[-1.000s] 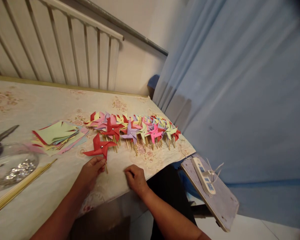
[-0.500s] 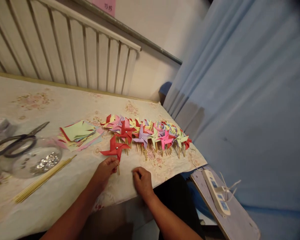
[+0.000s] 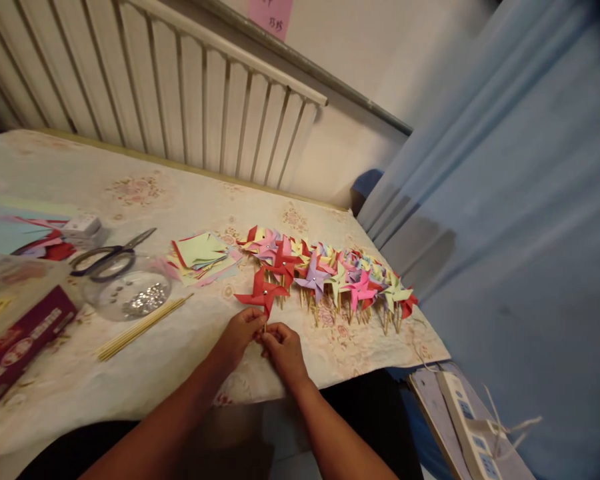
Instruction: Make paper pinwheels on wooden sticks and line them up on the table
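Right hand has joined left hand, both pinching the red pinwheel by its stick.

Left hand and right hand hide most of the red pinwheel stick; at 8 o'clock the edge crops a blurred red box

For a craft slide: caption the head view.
Left hand and right hand hold a red paper pinwheel beside a colourful pinwheel row.
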Motion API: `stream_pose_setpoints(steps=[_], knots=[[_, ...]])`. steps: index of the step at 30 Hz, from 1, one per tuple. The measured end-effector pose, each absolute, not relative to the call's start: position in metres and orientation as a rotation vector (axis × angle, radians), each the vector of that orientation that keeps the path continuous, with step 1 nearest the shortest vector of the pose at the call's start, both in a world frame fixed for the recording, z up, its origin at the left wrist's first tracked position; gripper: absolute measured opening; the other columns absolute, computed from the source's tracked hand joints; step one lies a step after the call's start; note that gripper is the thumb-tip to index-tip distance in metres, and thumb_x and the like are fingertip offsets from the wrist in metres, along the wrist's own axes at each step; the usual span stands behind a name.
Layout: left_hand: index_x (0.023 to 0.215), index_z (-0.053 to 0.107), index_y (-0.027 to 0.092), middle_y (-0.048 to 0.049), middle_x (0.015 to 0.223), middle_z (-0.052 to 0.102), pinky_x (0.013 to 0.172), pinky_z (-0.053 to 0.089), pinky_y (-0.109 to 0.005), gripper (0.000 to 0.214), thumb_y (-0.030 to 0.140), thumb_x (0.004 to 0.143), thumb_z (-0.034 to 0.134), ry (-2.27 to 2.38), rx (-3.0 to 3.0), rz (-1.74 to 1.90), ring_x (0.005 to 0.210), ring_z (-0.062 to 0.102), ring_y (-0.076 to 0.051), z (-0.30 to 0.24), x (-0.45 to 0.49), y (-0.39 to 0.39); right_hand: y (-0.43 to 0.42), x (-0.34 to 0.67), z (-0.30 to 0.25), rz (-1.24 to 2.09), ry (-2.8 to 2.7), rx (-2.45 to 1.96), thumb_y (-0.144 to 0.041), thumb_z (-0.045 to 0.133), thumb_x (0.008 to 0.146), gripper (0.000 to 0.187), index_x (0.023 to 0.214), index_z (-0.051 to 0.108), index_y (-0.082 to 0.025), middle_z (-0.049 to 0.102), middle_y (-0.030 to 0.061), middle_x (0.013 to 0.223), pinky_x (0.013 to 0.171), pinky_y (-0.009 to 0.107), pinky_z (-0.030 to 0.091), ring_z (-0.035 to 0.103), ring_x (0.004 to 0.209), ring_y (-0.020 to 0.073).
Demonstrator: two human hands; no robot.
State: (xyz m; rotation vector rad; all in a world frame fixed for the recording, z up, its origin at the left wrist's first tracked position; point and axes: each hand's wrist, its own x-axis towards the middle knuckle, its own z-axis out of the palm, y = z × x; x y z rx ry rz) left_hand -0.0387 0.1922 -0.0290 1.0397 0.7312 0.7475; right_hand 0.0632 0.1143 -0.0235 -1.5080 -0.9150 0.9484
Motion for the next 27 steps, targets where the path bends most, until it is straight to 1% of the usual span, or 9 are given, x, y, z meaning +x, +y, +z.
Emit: stream_pose_setpoints(steps=[4,8,14,22,25,27], knots=[[0.066,0.053,0.018,0.0052,0.056,0.049,0.052,0.036,-0.025,0.026,0.04,0.069,0.067,0.722,1.01,0.746,0.05,0.044,-0.01,-0.0328,-0.0383,0.1928,0.1173,0.0631,-0.0246,0.991,-0.899,-1.486,-0.025,0.063,0.072,0.01,0.076,0.066,-0.017,0.068,-0.0007,0.065,0.045,0.02,0.04,0.051,0.044,0.0087],[0.067,0.053,0.018,0.0062,0.054,0.048,0.05,0.035,-0.025,0.026,0.04,0.068,0.068,0.721,0.982,0.734,0.047,0.043,-0.01,-0.0335,-0.038,0.1926,0.1182,0.0634,-0.0263,1.014,-0.878,-1.49,-0.024,0.063,0.071,0.008,0.073,0.064,-0.017,0.067,-0.0018,0.06,0.042,0.02,0.036,0.049,0.04,0.0078],[0.068,0.052,0.018,0.0056,0.055,0.049,0.052,0.036,-0.025,0.028,0.041,0.067,0.069,0.713,0.98,0.743,0.049,0.045,-0.01,-0.0266,-0.0398,0.1907,0.1177,0.0652,-0.0303,1.017,-0.854,-1.491,-0.026,0.062,0.07,0.008,0.073,0.062,-0.018,0.065,-0.003,0.057,0.04,0.019,0.032,0.047,0.038,0.0073],[0.076,0.057,0.016,0.0052,0.06,0.052,0.056,0.037,-0.023,0.033,0.045,0.07,0.07,0.698,0.952,0.767,0.052,0.045,-0.008,-0.0341,-0.0405,0.1926,0.1169,0.0675,-0.0314,1.022,-0.813,-1.503,-0.027,0.06,0.07,0.01,0.075,0.061,-0.017,0.062,-0.0047,0.054,0.039,0.018,0.036,0.048,0.039,0.0072],[0.075,0.056,0.016,0.0057,0.058,0.05,0.055,0.036,-0.023,0.035,0.048,0.072,0.069,0.693,0.946,0.777,0.052,0.044,-0.008,-0.0357,-0.0399,0.1931,0.1167,0.0673,-0.0317,1.022,-0.821,-1.503,-0.026,0.061,0.069,0.011,0.075,0.061,-0.017,0.065,-0.0033,0.059,0.039,0.017,0.037,0.05,0.04,0.0071],[0.075,0.056,0.016,0.0057,0.058,0.05,0.054,0.036,-0.023,0.036,0.049,0.072,0.069,0.7,0.943,0.785,0.052,0.044,-0.008,-0.0358,-0.0395,0.1934,0.1167,0.0675,-0.0321,1.022,-0.833,-1.509,-0.026,0.061,0.069,0.011,0.075,0.061,-0.017,0.064,-0.0035,0.059,0.039,0.017,0.037,0.05,0.04,0.0069]])
